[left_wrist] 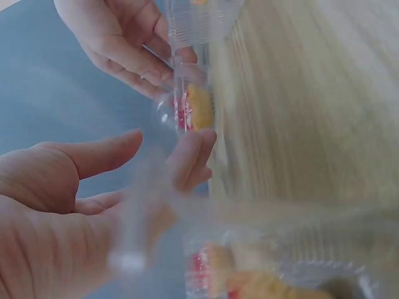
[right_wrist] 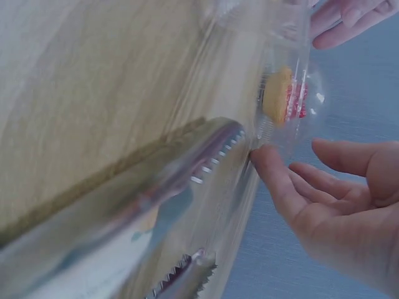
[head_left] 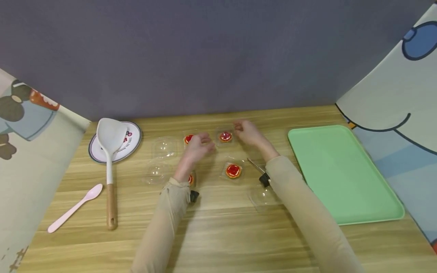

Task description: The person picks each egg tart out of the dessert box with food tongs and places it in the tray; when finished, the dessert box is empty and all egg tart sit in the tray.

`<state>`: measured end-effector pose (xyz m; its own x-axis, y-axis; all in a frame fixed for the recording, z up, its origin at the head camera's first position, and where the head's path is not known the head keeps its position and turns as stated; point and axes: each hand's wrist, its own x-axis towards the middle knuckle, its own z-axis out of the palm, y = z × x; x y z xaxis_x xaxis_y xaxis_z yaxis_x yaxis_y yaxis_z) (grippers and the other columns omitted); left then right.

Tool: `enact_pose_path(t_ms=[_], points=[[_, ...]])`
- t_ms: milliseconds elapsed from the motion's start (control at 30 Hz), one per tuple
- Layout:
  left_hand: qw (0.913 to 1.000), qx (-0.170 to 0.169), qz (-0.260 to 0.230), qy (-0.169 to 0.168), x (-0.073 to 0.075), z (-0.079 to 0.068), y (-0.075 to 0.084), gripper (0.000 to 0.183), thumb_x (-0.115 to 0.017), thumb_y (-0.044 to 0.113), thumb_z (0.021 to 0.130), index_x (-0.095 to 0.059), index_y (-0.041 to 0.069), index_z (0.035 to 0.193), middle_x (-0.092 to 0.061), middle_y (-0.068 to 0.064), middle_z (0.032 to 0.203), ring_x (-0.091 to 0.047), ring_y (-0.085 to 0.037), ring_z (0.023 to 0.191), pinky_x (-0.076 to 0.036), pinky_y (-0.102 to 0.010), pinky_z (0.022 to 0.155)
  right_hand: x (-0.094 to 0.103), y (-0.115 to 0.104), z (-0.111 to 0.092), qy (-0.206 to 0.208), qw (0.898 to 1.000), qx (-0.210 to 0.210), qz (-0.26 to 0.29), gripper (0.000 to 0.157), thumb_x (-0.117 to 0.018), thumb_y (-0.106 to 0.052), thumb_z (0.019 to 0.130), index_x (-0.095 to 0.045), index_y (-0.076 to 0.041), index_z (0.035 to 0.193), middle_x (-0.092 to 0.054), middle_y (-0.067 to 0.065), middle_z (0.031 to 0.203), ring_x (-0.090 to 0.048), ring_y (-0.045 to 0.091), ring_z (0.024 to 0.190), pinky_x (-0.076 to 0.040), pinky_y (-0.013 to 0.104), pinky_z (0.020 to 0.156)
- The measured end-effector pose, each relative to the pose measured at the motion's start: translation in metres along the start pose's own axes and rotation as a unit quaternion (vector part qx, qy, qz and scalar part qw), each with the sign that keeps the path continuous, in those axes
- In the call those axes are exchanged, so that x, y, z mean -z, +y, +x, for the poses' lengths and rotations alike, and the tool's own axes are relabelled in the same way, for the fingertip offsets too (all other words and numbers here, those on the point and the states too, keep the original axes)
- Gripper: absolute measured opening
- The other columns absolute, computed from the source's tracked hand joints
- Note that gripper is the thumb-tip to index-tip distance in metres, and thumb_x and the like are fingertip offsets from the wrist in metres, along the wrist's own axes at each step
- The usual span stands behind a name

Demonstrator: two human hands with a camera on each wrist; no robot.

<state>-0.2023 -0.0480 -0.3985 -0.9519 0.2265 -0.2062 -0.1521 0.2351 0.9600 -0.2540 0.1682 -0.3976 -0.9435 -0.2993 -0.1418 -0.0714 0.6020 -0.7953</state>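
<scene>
Between my two hands stands a clear plastic box (right_wrist: 299, 75) with a small red-topped tart (head_left: 225, 136) inside and a clear dome over it. My left hand (head_left: 199, 146) is at the box's left side, fingers extended and nothing in its grasp. On the right side my right hand (head_left: 248, 132) has its fingertips close to the box's edge, thumb apart from the fingers, holding nothing. Another tart (head_left: 188, 139) sits just behind the left hand, and a third tart (head_left: 233, 170) lies nearer me. One more is partly hidden by the left wrist.
Clear domed lids (head_left: 165, 147) lie at left, another lid (head_left: 264, 195) by the right forearm. Serrated metal tongs (right_wrist: 206, 149) lie under that forearm. A green tray (head_left: 345, 174) is at right. At left are a plate (head_left: 136, 138), a white spatula (head_left: 110, 136) and a pink spoon (head_left: 76, 206).
</scene>
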Motion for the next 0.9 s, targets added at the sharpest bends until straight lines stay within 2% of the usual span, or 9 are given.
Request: enact_pose_path(t_ms=[167, 267, 500, 700, 900], points=[[0.999, 0.011, -0.042, -0.007, -0.005, 0.005, -0.003, 0.057, -0.052, -0.011, 0.105, -0.027, -0.022, 0.156, -0.044, -0.042, 0.152, -0.058, -0.053, 0.131, -0.055, -0.044, 0.112, -0.002, -0.001, 0.001, -0.01, 0.999, -0.025, 0.037, 0.05, -0.048, 0.009, 0.106, -0.037, 0.019, 0.154, -0.053, 0.039, 0.146, -0.064, 0.049, 0.12, -0.061, 0.047, 0.102], [0.9982, 0.019, -0.057, -0.007, -0.009, 0.007, -0.004, 0.055, -0.05, -0.012, 0.106, -0.028, -0.022, 0.156, -0.045, -0.042, 0.151, -0.057, -0.053, 0.131, -0.054, -0.044, 0.113, 0.0, -0.002, 0.0, -0.017, 0.999, -0.034, 0.039, 0.049, -0.049, 0.009, 0.106, -0.038, 0.02, 0.152, -0.055, 0.039, 0.144, -0.068, 0.047, 0.111, -0.065, 0.044, 0.095], [0.9986, 0.032, -0.041, -0.001, -0.012, 0.008, -0.002, 0.051, -0.05, -0.008, 0.108, -0.033, -0.02, 0.155, -0.053, -0.038, 0.145, -0.064, -0.049, 0.124, -0.057, -0.04, 0.109, 0.003, -0.007, -0.002, -0.039, 0.996, -0.054, 0.057, 0.047, -0.049, 0.009, 0.105, -0.039, 0.022, 0.15, -0.058, 0.038, 0.136, -0.067, 0.031, 0.094, -0.066, 0.037, 0.089], [0.9983, 0.032, -0.048, 0.009, -0.012, 0.012, -0.004, 0.042, -0.05, -0.01, 0.107, -0.045, -0.021, 0.147, -0.055, -0.035, 0.138, -0.064, -0.048, 0.12, -0.059, -0.042, 0.107, 0.004, -0.009, -0.003, -0.045, 0.994, -0.068, 0.079, 0.049, -0.048, 0.01, 0.105, -0.038, 0.022, 0.151, -0.057, 0.039, 0.138, -0.066, 0.034, 0.1, -0.064, 0.038, 0.094], [0.9974, 0.03, -0.065, 0.014, -0.013, 0.014, -0.005, 0.042, -0.05, -0.014, 0.105, -0.046, -0.022, 0.146, -0.054, -0.036, 0.139, -0.062, -0.048, 0.121, -0.058, -0.044, 0.108, 0.002, -0.01, -0.003, -0.046, 0.991, -0.075, 0.095, 0.05, -0.048, 0.012, 0.105, -0.037, 0.02, 0.153, -0.056, 0.038, 0.141, -0.065, 0.039, 0.111, -0.062, 0.043, 0.1]])
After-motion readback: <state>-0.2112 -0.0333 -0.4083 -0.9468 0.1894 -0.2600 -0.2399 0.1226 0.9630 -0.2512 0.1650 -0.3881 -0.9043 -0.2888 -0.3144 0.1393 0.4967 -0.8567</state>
